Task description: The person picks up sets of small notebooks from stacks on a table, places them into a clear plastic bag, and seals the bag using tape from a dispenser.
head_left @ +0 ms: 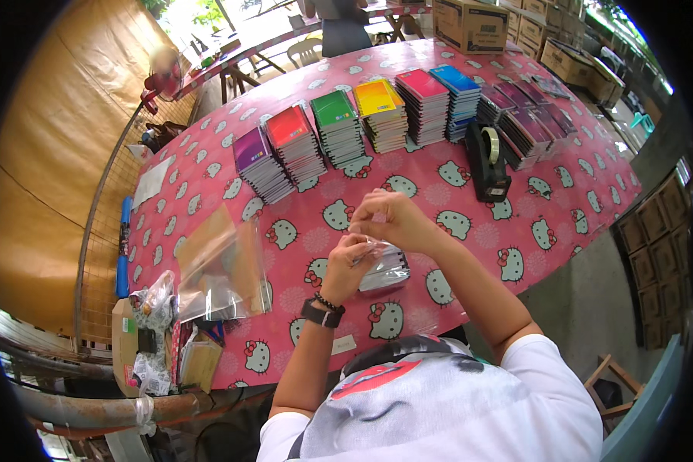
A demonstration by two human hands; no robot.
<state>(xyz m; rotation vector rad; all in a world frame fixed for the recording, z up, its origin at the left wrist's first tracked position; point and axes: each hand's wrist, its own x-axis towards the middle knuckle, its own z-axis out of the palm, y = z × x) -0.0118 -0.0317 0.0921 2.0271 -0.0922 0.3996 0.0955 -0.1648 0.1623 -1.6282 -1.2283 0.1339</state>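
I watch my left fingers (357,249) pinch clear wrap (396,273), probably steadying the notebook bundle (379,280); my right fingers (370,207) press together above, holding what I cannot tell.

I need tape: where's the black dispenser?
In the head view, the tape dispenser is right of centre on the table, in front of the blue notebooks, beside maroon stacks.

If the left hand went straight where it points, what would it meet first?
Probably the right hand, just beyond the left hand in the picture; depth between them is hard to judge.
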